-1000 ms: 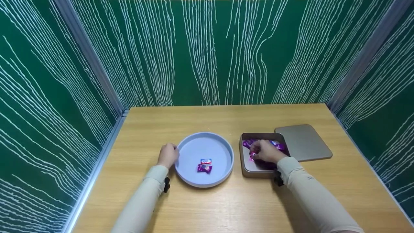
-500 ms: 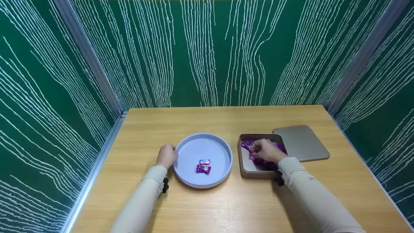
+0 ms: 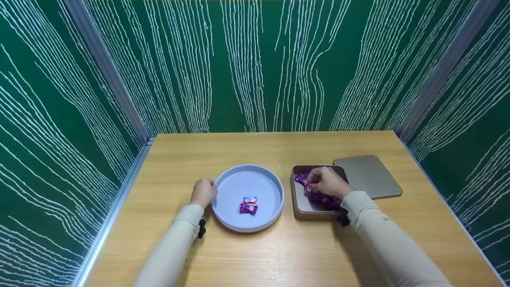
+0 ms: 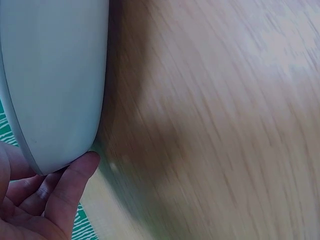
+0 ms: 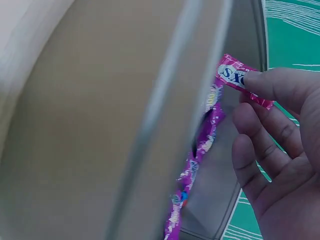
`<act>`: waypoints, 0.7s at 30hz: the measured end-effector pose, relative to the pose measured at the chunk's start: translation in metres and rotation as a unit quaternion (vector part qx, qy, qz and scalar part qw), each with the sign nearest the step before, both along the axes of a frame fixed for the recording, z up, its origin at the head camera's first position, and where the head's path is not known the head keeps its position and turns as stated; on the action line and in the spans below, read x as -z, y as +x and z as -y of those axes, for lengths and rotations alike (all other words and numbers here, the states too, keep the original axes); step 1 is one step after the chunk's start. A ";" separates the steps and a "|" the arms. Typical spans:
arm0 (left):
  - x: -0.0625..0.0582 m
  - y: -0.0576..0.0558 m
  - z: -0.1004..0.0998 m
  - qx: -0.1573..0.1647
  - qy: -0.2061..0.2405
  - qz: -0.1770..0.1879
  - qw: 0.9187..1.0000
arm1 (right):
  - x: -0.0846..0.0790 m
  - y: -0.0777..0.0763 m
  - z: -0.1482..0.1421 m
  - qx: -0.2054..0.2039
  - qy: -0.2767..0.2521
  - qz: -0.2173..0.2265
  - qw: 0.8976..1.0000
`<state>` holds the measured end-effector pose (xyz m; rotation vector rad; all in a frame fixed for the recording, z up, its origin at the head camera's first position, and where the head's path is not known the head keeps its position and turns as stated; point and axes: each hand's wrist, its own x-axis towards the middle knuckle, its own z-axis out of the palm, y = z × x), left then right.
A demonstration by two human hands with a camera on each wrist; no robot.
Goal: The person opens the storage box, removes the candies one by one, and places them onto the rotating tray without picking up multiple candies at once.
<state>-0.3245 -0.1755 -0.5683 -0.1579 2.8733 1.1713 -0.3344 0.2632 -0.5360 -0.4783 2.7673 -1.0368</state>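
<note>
My left hand (image 3: 204, 192) holds the left rim of a round, pale blue shallow dish (image 3: 239, 181); in the left wrist view the thumb and fingers (image 4: 75, 182) pinch its edge. Inside the dish lie a blue-and-red wrapped candy (image 3: 250, 200) and a purple wrapped candy (image 3: 248, 209), side by side. My right hand (image 3: 328, 182) is over a square metal tin (image 3: 316, 215). Between thumb and forefinger it pinches a pink wrapped candy (image 5: 232, 72), seen best in the right wrist view. Several purple wrapped candies (image 5: 202, 135) lie in the tin below, partly hidden by the hand.
A flat square metal lid (image 3: 368, 177) lies behind and to the right of the tin, close against it. All stands on a wooden table (image 3: 271, 259). Green walls with white streaks (image 3: 235, 79) rise at the back and both sides.
My right hand has risen slightly toward the back of the tin with the pink candy, and more purple candies show below it. The left hand stays at the dish's rim.
</note>
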 end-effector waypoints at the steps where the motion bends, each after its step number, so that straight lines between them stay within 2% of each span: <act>1: 0.000 0.000 0.000 0.000 0.001 -0.002 1.000 | -0.001 0.000 0.000 0.004 -0.002 0.003 1.000; 2: 0.010 -0.006 0.005 0.008 0.002 -0.014 1.000 | -0.002 0.000 0.000 0.002 -0.002 -0.001 1.000; 3: 0.010 -0.006 0.005 0.008 0.000 -0.013 1.000 | -0.003 0.000 0.001 0.001 -0.003 -0.004 1.000; 8: 0.009 -0.005 0.005 0.008 -0.004 -0.002 1.000 | -0.011 0.000 0.005 -0.006 -0.013 -0.015 1.000; 9: -0.002 0.001 0.000 -0.001 -0.008 0.010 1.000 | -0.013 0.000 0.007 -0.003 -0.017 -0.010 1.000; 10: -0.002 0.002 0.000 -0.001 -0.008 0.012 1.000 | -0.015 0.000 0.008 -0.001 -0.021 -0.005 1.000; 15: -0.003 0.001 -0.002 -0.004 -0.012 0.017 1.000 | -0.023 0.000 0.015 0.012 -0.031 0.017 0.999; 21: -0.003 0.002 -0.002 0.001 -0.014 0.005 1.000 | -0.029 -0.001 0.022 0.006 -0.051 0.013 0.999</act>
